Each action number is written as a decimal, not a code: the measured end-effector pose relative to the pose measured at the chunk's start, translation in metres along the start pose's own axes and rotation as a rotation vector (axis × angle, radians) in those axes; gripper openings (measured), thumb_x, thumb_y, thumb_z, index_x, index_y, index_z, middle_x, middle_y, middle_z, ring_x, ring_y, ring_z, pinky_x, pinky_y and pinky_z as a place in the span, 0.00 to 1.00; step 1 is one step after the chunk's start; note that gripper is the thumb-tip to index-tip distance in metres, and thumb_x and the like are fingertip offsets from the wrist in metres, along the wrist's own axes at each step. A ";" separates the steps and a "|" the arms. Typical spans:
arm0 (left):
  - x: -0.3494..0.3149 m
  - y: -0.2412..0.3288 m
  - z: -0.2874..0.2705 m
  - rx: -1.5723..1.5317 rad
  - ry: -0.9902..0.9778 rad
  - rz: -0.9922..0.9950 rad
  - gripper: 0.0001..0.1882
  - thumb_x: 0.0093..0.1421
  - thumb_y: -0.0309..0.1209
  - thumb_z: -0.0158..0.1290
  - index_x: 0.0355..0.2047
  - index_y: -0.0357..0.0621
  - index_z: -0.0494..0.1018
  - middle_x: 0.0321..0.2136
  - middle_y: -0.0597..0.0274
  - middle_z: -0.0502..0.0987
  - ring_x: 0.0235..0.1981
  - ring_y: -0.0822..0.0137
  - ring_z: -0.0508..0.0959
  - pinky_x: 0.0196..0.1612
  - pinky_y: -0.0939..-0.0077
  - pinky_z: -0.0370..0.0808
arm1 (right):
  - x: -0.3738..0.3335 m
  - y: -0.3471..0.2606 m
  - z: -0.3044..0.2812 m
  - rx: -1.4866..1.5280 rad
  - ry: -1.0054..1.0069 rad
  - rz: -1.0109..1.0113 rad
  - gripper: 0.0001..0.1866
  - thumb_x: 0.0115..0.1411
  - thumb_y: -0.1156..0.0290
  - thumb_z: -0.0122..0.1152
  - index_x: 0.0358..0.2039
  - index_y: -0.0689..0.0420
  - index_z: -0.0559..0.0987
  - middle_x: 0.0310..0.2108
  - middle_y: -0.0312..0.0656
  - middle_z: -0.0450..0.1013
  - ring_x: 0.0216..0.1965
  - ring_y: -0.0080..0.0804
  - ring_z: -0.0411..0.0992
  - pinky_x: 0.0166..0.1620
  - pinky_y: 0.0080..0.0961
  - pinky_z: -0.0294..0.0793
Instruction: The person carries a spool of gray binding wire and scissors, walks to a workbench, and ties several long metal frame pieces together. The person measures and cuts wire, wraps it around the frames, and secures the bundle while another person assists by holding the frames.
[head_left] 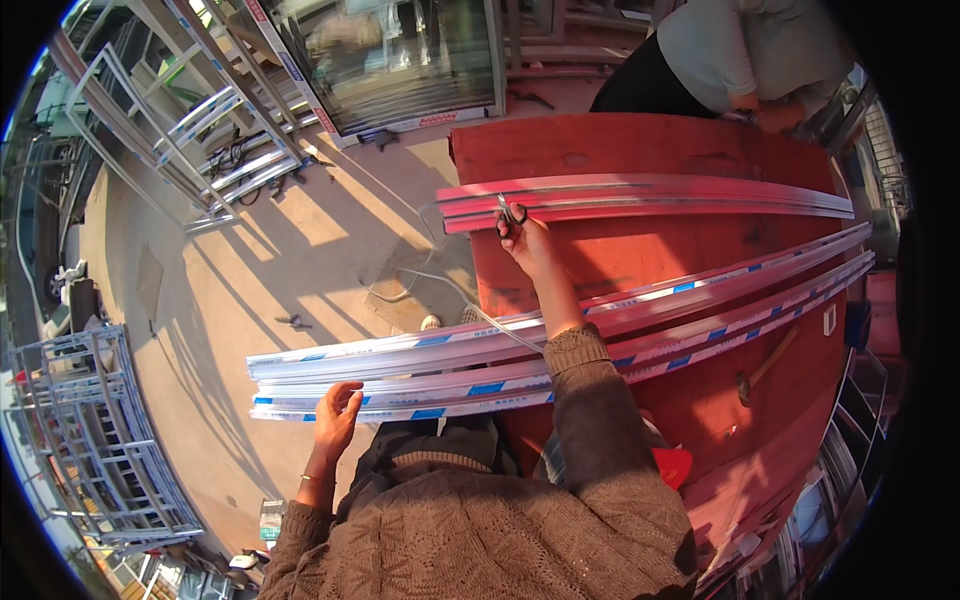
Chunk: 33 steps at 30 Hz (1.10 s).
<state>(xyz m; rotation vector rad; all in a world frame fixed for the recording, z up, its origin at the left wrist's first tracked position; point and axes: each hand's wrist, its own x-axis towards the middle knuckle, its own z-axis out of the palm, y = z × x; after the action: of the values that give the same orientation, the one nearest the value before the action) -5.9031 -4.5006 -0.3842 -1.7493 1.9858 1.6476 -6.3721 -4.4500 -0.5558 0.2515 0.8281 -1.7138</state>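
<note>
My right hand (527,247) is closed round a pair of scissors (509,214) with dark handles, the blades pointing away from me. It is held out at the near left end of the far long metal profile (640,196), which looks pinkish on the red table. Nearer to me, two long pale profiles (500,388) with blue-and-white protective film lie side by side, their left ends jutting past the table. My left hand (337,415) rests by the left end of the nearest one, fingers apart and holding nothing I can see. A thin pale strip (460,290) hangs beside the table's left edge.
A hammer (745,388) lies on the right of the red table (640,135). Another person (750,60) is at its far side. Metal frames (200,110) and a glazed panel (390,60) stand beyond. Stacked frames (95,430) are at left; a tool (293,321) lies on the floor.
</note>
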 end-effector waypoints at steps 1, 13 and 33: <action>0.001 0.002 0.001 0.014 -0.003 0.001 0.11 0.67 0.28 0.57 0.48 0.37 0.78 0.43 0.54 0.83 0.47 0.63 0.83 0.53 0.68 0.77 | 0.001 0.000 -0.002 -0.016 0.049 0.010 0.13 0.68 0.59 0.64 0.39 0.57 0.79 0.30 0.35 0.77 0.28 0.21 0.73 0.26 0.18 0.67; 0.000 -0.001 -0.004 0.042 -0.013 -0.015 0.12 0.68 0.30 0.57 0.48 0.36 0.78 0.43 0.52 0.83 0.47 0.62 0.83 0.53 0.68 0.77 | -0.035 -0.184 -0.165 -0.137 0.489 -0.386 0.15 0.68 0.57 0.64 0.39 0.58 0.80 0.26 0.32 0.74 0.25 0.17 0.71 0.24 0.15 0.65; 0.010 0.011 0.010 0.067 -0.036 -0.020 0.11 0.67 0.29 0.58 0.47 0.36 0.78 0.41 0.53 0.84 0.45 0.63 0.83 0.51 0.68 0.78 | -0.010 -0.031 -0.012 -0.162 0.149 0.026 0.16 0.70 0.59 0.61 0.40 0.61 0.80 0.28 0.33 0.75 0.28 0.18 0.72 0.26 0.15 0.67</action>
<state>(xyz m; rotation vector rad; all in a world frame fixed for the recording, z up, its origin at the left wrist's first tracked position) -5.9204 -4.5029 -0.3873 -1.6992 1.9780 1.5758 -6.4003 -4.4312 -0.5466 0.2804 1.0633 -1.6084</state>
